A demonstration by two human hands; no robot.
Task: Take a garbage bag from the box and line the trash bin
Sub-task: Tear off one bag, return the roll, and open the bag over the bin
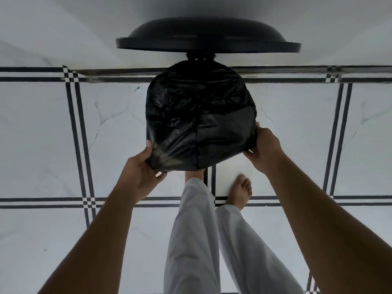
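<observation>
Two bare hands hold a crinkled, glossy black plastic garbage bag (200, 115) that is stretched over the round top of a trash bin, seen from directly above. The bag covers the bin's opening completely, so the bin itself is hidden beneath the plastic. The film is wrinkled on the left half and smoother on the lower right, with a faint seam running down the middle. The left hand (141, 170) grips the bag's near-left edge, fingers curled under the plastic and thumb pressed on top. The right hand (265, 147) clamps the bag's near-right edge the same way, fingers closed on the film. Just beyond the bag, the bin's round black plastic lid (209, 38) stands raised on its hinge against a plain white wall (63, 28). Around the bag spreads a floor of glossy white marble-look tiles (42, 134) bordered by double black lines with small checkered corners. Directly below the bag, the person's legs in pale grey trousers (191, 240) lead down to bare feet; the right foot (240, 192) rests just beside the bag's near edge.
</observation>
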